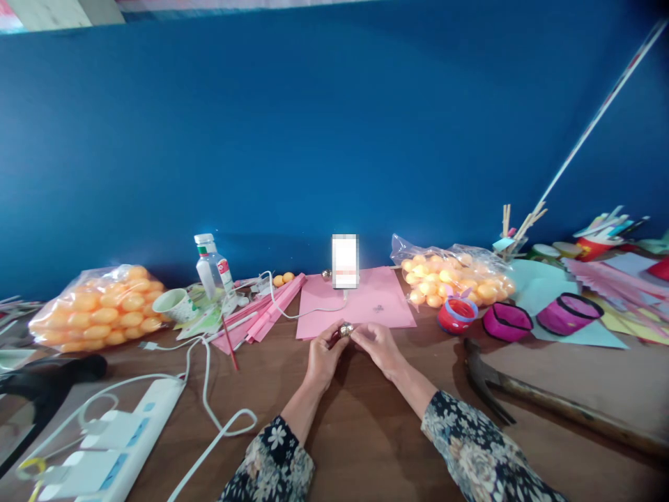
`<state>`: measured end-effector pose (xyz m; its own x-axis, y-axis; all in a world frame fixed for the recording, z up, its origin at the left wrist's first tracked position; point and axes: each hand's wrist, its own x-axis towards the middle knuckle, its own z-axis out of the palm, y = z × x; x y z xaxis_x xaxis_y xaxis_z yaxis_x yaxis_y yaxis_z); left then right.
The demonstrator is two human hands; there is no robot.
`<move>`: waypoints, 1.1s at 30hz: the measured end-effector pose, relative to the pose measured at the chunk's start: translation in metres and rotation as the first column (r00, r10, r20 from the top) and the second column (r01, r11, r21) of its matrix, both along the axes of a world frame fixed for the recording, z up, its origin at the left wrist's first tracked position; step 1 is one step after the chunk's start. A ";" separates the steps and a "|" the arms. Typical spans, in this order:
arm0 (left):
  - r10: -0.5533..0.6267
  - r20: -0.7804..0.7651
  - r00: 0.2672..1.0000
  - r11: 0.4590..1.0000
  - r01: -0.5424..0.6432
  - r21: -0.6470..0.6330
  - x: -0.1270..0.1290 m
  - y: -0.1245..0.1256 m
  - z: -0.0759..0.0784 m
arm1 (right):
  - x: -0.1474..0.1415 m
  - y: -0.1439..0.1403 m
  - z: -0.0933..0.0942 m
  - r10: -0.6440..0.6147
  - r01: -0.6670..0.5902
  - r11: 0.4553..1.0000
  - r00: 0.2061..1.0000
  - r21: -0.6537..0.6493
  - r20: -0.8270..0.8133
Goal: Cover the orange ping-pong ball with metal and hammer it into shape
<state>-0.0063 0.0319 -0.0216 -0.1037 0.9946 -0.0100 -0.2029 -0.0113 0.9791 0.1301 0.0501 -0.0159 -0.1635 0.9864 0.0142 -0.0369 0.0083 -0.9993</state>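
Centrally: one piece (345, 330), small, rounded, shiny, gold-silver in tone; make and markings too small to read. Location: raised between both hands, in front of the near edge of the pink paper (360, 317), above the brown table (366, 439).

Left hand (323, 359): thumb and fingers closed on the piece from its left, pinching it. Right hand (380, 348): thumb and forefinger drawn together at the piece's right edge; whether they grip the piece itself or some fine part of it, cannot tell.

Handling, as judged: light, to go by its size; hard and stiff, likely metal or metal-coated; smooth-skinned, so apt to slip or roll out of a loose pinch. Breakage seems unlikely, though a thin shell could dent. Best hold — thumb and forefinger pads across the widest part, opposite each other, with light, steady pressure; the other hand's fingertips at the free edge.

Round about: hammer (564, 406), lying on the table beyond the right forearm; red cup (456, 317), just beside a purple pouch (506, 323); white cable (208, 390), looped to the left — all well apart from the piece.
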 end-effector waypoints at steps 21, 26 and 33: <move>0.018 -0.004 1.000 1.000 -0.018 0.002 0.001 0.001 -0.001 | -0.002 -0.002 0.013 -0.005 -0.008 0.992 0.995 -0.129 -0.102; 0.008 -0.044 0.999 1.000 -0.007 0.024 0.001 0.001 -0.001 | -0.001 -0.002 0.012 -0.012 -0.004 0.989 0.995 -0.146 -0.104; 0.003 -0.078 0.997 0.999 0.000 0.040 0.001 0.000 -0.002 | -0.001 0.000 0.008 -0.004 -0.011 0.992 0.992 -0.125 -0.126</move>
